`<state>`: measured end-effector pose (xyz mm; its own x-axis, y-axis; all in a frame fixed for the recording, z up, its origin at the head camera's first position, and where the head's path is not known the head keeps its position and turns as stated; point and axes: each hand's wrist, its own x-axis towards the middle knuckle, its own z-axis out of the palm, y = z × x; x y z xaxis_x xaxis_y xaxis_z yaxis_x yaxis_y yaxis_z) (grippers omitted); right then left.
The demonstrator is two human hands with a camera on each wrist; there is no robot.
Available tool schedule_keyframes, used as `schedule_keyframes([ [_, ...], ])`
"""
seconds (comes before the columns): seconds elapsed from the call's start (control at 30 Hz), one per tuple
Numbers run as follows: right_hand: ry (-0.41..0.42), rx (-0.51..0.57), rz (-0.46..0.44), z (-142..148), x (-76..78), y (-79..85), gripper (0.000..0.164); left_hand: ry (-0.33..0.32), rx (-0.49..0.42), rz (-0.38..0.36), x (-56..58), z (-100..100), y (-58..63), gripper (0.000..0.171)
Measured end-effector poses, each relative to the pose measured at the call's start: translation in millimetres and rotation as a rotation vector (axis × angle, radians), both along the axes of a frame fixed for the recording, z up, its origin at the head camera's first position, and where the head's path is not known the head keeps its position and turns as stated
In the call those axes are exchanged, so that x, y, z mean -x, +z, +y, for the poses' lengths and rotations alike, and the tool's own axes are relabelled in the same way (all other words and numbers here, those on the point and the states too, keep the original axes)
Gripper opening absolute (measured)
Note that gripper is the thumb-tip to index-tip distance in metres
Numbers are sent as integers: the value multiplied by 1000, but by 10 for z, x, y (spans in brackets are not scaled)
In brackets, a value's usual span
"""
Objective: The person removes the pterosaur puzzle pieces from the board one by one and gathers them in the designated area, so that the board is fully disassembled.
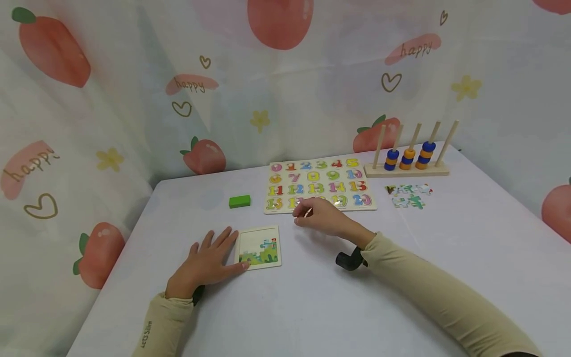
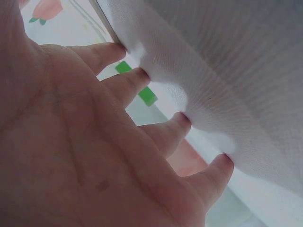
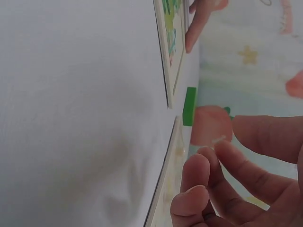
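Observation:
My left hand (image 1: pixel 207 263) lies spread on the table at the left side of a small square jigsaw puzzle tray (image 1: pixel 256 239), its thumb on the lower left corner. Puzzle pieces with green and blue print fill the tray's lower part; its upper part shows bare board. In the left wrist view the fingertips (image 2: pixel 182 120) press on the white cloth. My right hand (image 1: pixel 327 218) hovers over the front edge of the number board (image 1: pixel 272 210), fingers loosely bent. In the right wrist view, nothing shows between its thumb and index finger (image 3: pixel 251 168).
A green block (image 1: pixel 240 201) lies behind the tray. At the back right stands a wooden bead abacus (image 1: pixel 406 170) with upright pegs and blue and orange beads. Several loose puzzle pieces (image 1: pixel 416 202) lie in front of it. A printed curtain (image 1: pixel 290 99) hangs behind the table.

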<state>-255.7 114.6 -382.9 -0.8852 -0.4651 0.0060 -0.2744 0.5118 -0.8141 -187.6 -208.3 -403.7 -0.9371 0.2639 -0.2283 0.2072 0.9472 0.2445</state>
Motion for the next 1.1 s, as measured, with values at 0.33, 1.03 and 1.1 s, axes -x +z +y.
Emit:
schedule_keyframes([
  [0.33, 164, -25, 64, -245, -53, -58, 21, 8, 17, -11, 8, 15, 6, 98],
  [1.03, 319, -283, 82, -670, -100, -106, 36, 0, 21, -19, 0, 15, 23, 95],
  [1.1, 328, -295, 96, -692, -90, -96, 36, 1, 19, -18, -1, 14, 32, 95],
])
